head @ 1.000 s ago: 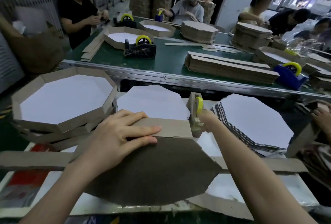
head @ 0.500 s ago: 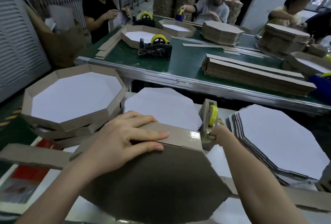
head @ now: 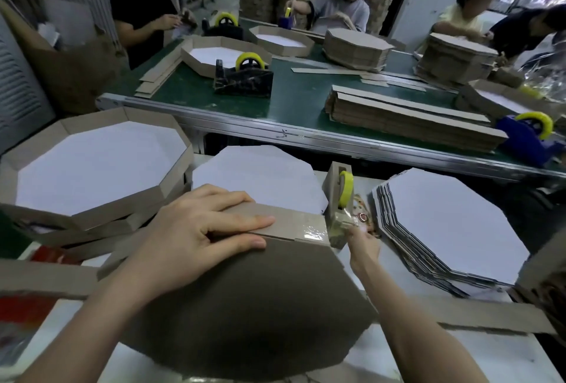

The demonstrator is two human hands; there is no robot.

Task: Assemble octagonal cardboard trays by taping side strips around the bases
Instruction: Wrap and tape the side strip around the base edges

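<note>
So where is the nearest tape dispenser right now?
Head view, just right of centre: the tape dispenser stands between the tray under the left hand and the stack of octagonal bases, with the right hand at its foot.

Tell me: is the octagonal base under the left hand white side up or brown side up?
Brown side up. The octagonal base under the left hand shows brown cardboard; the stacked bases beside it show white.
</note>
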